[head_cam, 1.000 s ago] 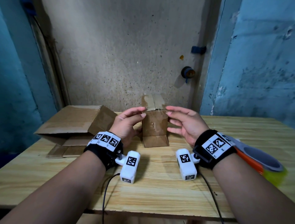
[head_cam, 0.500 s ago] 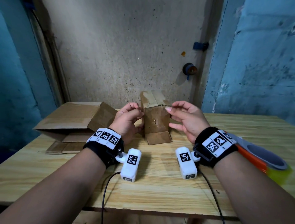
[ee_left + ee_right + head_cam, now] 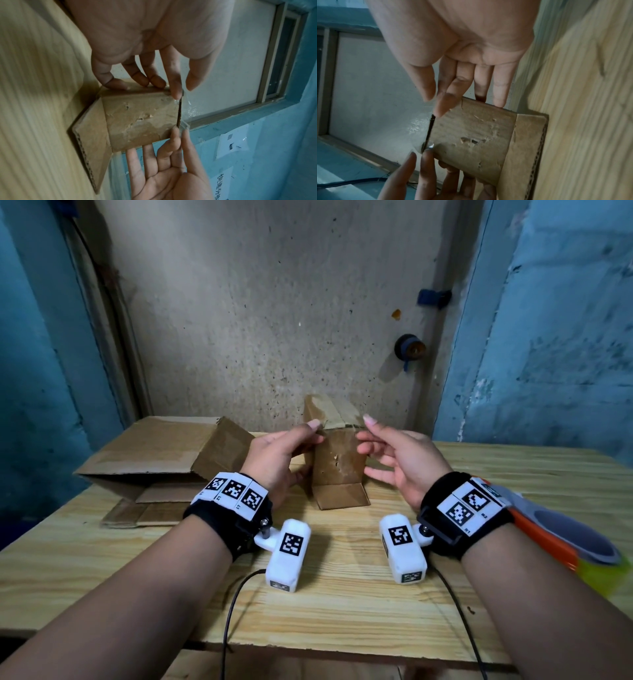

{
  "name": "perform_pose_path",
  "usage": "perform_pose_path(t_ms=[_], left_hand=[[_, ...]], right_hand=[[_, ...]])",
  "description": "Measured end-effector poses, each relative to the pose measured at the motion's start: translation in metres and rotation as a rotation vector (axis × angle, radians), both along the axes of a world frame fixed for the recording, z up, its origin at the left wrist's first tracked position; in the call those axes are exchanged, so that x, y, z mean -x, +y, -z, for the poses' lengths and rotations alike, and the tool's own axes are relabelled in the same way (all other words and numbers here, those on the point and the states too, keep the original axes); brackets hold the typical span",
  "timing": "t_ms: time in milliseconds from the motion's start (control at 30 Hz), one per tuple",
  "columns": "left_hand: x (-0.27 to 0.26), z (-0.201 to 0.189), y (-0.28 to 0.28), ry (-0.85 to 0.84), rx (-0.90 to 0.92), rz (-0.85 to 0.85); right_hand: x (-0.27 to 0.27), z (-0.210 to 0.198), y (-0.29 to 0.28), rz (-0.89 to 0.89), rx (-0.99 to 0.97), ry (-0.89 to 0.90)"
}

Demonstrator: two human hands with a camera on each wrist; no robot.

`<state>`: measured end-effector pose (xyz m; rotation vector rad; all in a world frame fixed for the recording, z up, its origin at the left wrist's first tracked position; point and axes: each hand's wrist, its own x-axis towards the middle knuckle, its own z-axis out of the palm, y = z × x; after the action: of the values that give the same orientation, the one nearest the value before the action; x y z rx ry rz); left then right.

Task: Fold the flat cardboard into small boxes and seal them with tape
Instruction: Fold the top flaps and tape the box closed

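Small box [image 3: 337,460] stands upright at frame centre on the bench [image 3: 342,604], bottom flap splayed forward. Left hand [image 3: 277,460] and right hand [image 3: 404,460] each pinch clear tape [image 3: 186,108] at its top corners. Larger open carton [image 3: 161,457] lies centre-left; tape roll [image 3: 579,546] at right edge.

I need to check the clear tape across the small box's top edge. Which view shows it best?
The left wrist view: the clear tape glints beyond the small box. The right wrist view shows similar shine. In the head view it's barely visible.
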<state>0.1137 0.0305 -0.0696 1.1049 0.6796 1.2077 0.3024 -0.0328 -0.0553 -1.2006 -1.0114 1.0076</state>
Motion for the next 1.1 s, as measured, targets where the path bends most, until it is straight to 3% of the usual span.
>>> perform_pose_path(t_ms=[333,600,867,1100], left_hand=[[0.002,-0.002,0.003,0.156,-0.102,-0.139],[-0.002,-0.004,0.002,0.093,-0.121,-0.242],[-0.001,0.002,0.008,0.114,-0.067,-0.205],[-0.005,0.010,0.013,0.120,-0.125,-0.183]], right_hand=[[0.003,0.001,0.001,-0.011,0.001,-0.009],[0.006,0.002,0.001,-0.041,0.006,-0.057],[0.008,0.001,0.002,0.072,-0.058,-0.115],[0.003,0.004,0.005,0.055,-0.025,-0.107]])
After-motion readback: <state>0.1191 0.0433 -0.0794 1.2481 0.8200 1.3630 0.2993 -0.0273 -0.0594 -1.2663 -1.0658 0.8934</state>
